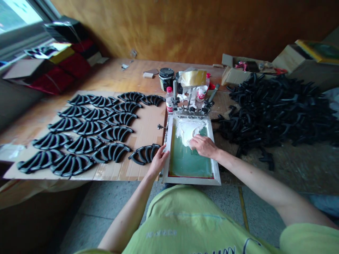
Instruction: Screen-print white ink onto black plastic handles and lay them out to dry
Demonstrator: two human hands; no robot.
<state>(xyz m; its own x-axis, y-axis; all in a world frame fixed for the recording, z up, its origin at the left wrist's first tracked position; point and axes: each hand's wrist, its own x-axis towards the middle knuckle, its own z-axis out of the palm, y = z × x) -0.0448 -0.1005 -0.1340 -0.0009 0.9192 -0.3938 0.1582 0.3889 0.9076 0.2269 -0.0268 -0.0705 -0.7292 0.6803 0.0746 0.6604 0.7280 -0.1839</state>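
In the middle lies a screen-printing frame point(217, 169) with a pale rim, a green mesh and thick white ink point(188, 128) spread over its far half. My left hand point(159, 160) grips the left side of this frame, thumb over the rim. Over the mesh, my right hand point(203, 146) is closed around a small scraper, mostly hidden by the fingers, at the near edge of the ink. Close to my left hand, a fan-like group of black curved plastic parts point(144, 154) lies on cardboard. A clamp mechanism point(189, 109) stands at the frame's far end.
Rows of black curved parts point(71, 164) cover the cardboard sheet point(148, 123) on the left. A big heap of black parts point(280, 109) fills the right side. Behind the frame stand a red-capped bottle point(169, 100) and a black tub point(166, 79). Cardboard boxes point(288, 58) sit back right.
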